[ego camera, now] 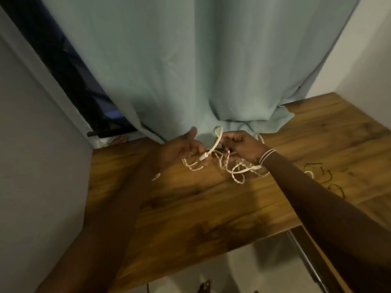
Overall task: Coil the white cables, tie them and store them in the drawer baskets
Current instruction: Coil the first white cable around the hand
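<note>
Both our hands work a tangle of white cables at the far side of the desk.

Our left hand (186, 149) pinches a white plug end in a closed grip; our right hand (243, 144) closes its grip on a loop of the same cable. The white cables (234, 168) lie heaped on the wooden desk (190, 204) under our hands. Thin dark ties (325, 176) lie to the right. A pale green curtain (190, 60) drapes onto the far edge, with grey walls (31, 166) either side.
</note>
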The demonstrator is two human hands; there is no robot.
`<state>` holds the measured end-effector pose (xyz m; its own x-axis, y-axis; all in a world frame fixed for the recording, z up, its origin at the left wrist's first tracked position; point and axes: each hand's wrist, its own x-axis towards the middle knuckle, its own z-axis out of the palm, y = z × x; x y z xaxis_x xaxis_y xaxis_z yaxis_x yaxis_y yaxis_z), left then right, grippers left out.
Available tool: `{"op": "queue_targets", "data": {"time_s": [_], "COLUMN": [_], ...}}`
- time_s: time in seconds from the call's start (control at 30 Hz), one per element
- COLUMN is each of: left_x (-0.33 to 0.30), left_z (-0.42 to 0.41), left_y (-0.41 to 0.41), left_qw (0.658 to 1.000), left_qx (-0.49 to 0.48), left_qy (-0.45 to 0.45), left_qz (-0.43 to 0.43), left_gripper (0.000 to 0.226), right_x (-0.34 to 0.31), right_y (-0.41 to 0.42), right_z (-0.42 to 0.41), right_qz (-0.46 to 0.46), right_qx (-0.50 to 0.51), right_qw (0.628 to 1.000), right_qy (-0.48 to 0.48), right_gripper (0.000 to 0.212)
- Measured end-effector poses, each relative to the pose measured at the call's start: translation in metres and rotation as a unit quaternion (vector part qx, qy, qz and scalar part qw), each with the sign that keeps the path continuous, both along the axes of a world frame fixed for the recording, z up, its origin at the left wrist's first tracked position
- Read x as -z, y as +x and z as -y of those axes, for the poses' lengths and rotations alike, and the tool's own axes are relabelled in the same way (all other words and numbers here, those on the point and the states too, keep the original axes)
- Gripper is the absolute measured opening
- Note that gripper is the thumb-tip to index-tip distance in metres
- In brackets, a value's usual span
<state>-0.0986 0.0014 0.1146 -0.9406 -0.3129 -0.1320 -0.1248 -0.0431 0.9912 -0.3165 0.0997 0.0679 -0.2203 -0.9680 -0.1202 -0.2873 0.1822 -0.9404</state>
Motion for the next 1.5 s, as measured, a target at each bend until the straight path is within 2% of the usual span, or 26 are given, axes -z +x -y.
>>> {"op": "queue_targets", "data": {"time_s": [0.07, 0.1, 0.17, 0.27, 0.33, 0.37, 0.43, 0.53, 0.6, 0.67, 0.77, 0.83, 0.9, 0.97, 1.03, 1.1, 1.2, 1.27, 1.4, 1.47, 1.5], "left_x": [-0.028, -0.037, -0.049, -0.071, -0.085, -0.093, -0.101, -0.108, -0.113, -0.117, -0.114, -0.109, -0.109, -0.111, -0.109, -0.107, -0.111, -0.123, -0.156, -0.169, -0.173], "left_z": [-0.02, -0.031, -0.047, -0.065, -0.064, -0.063, -0.053, -0.041, -0.036, -0.032, -0.02, -0.016, -0.019, -0.027, -0.034, -0.042, -0.056, -0.069, -0.08, -0.074, -0.068], "left_y": [-0.028, -0.044, -0.073, -0.106, -0.126, -0.134, -0.146, -0.153, -0.152, -0.151, -0.149, -0.148, -0.146, -0.145, -0.143, -0.138, -0.132, -0.13, -0.133, -0.138, -0.138], "left_qw": [0.986, 0.974, 0.966, 0.99, 0.978, 0.968, 0.955, 0.955, 0.96, 0.96, 0.95, 0.93, 0.912, 0.91, 0.933, 0.963, 0.981, 0.97, 0.921, 0.907, 0.908], "left_qx": [0.075, 0.101, 0.116, 0.034, -0.059, -0.086, -0.12, -0.135, -0.123, -0.122, -0.16, -0.176, -0.155, -0.122, -0.079, -0.006, 0.09, 0.117, 0.07, 0.047, 0.029], "left_qy": [-0.149, -0.204, -0.231, -0.073, 0.006, 0.021, -0.001, -0.123, -0.161, -0.178, -0.226, -0.307, -0.372, -0.392, -0.348, -0.265, -0.089, 0.031, 0.118, 0.099, 0.062], "left_qz": [0.004, 0.01, -0.014, -0.118, -0.2, -0.235, -0.271, -0.234, -0.195, -0.18, -0.141, -0.099, -0.074, -0.06, -0.04, -0.051, -0.146, -0.21, -0.365, -0.407, -0.412], "left_gripper": [0.049, 0.038, 0.028, 0.028, 0.029, 0.035, 0.043, 0.037, 0.031, 0.03, 0.03, 0.029, 0.029, 0.03, 0.039, 0.046, 0.052, 0.054, 0.046, 0.038, 0.033], "right_x": [-0.014, -0.023, -0.04, -0.065, -0.075, -0.079, -0.092, -0.121, -0.137, -0.151, -0.17, -0.182, -0.192, -0.204, -0.221, -0.236, -0.241, -0.229, -0.184, -0.162, -0.153], "right_y": [-0.013, -0.02, -0.031, -0.037, -0.04, -0.042, -0.043, -0.049, -0.062, -0.077, -0.086, -0.08, -0.076, -0.077, -0.084, -0.098, -0.119, -0.123, -0.092, -0.067, -0.058], "right_z": [-0.009, -0.016, -0.03, -0.049, -0.058, -0.062, -0.07, -0.086, -0.101, -0.116, -0.13, -0.132, -0.129, -0.126, -0.123, -0.117, -0.099, -0.086, -0.068, -0.066, -0.066], "right_qz": [-0.038, -0.046, -0.009, 0.053, 0.102, 0.108, 0.101, 0.088, 0.103, 0.094, -0.041, -0.127, -0.174, -0.213, -0.273, -0.333, -0.354, -0.336, -0.287, -0.244, -0.217], "right_qx": [0.002, 0.0, 0.005, -0.002, -0.038, -0.06, -0.087, -0.129, -0.148, -0.146, -0.161, -0.187, -0.192, -0.171, -0.108, -0.026, 0.074, 0.102, 0.043, -0.023, -0.064], "right_qw": [0.999, 0.999, 1.0, 0.998, 0.994, 0.992, 0.991, 0.987, 0.983, 0.984, 0.982, 0.967, 0.957, 0.95, 0.936, 0.914, 0.89, 0.888, 0.931, 0.96, 0.97], "right_qy": [-0.006, -0.012, -0.021, -0.013, 0.007, 0.011, -0.001, -0.024, -0.032, -0.05, -0.089, -0.118, -0.131, -0.152, -0.191, -0.23, -0.278, -0.296, -0.22, -0.132, -0.089], "right_gripper": [0.021, 0.021, 0.019, 0.011, 0.036, 0.047, 0.048, 0.052, 0.056, 0.05, 0.034, 0.022, 0.019, 0.02, 0.02, 0.02, 0.024, 0.024, 0.028, 0.027, 0.026]}}
